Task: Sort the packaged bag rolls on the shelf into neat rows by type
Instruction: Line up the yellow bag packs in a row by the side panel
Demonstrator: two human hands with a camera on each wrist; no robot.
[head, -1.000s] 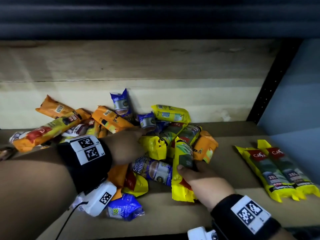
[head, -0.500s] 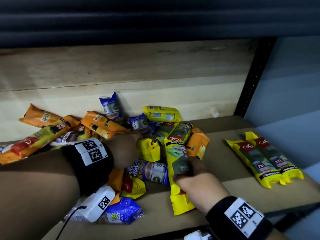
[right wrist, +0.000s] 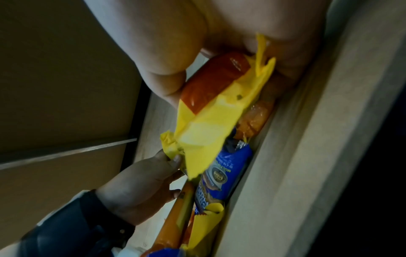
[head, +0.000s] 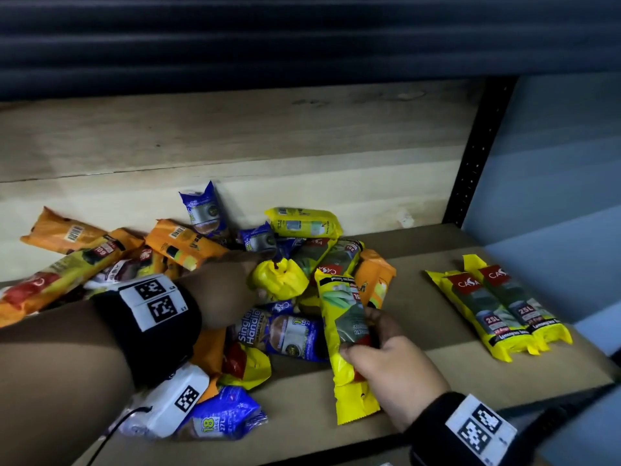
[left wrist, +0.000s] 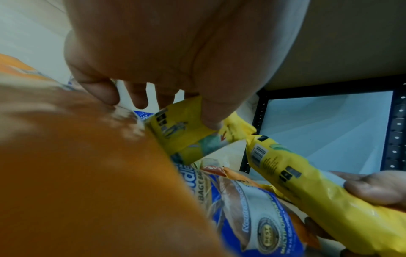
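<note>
Head view: a wooden shelf point(head: 420, 391) holds a jumbled pile of packaged bag rolls in orange, blue and yellow wrappers against the back board. The right hand point(head: 393, 371) is curled around a long yellow pack point(head: 342, 327), thumb on top, with the pack's lower end pointing toward the shelf's front edge. The left hand point(head: 228, 290) reaches into the middle of the pile, its fingertips at a crumpled yellow pack point(head: 279, 280). A blue pack point(head: 285, 334) lies between the two hands. Well to the right, apart from the pile, two yellow packs point(head: 497, 307) lie side by side, touching.

Left wrist view: the left hand point(left wrist: 175, 57) pinches the crumpled yellow pack point(left wrist: 182, 133) between thumb and fingers. An orange pack point(left wrist: 83, 173) fills the foreground, blurred. At right, the other hand's fingers point(left wrist: 373, 187) wrap the long yellow pack point(left wrist: 318, 187).

Right wrist view: the right hand point(right wrist: 208, 34) is clamped on the long yellow pack point(right wrist: 211, 125), which has a red patch. Below, the left hand point(right wrist: 140, 186) grips yellow wrapping beside the blue pack point(right wrist: 222, 173).
</note>
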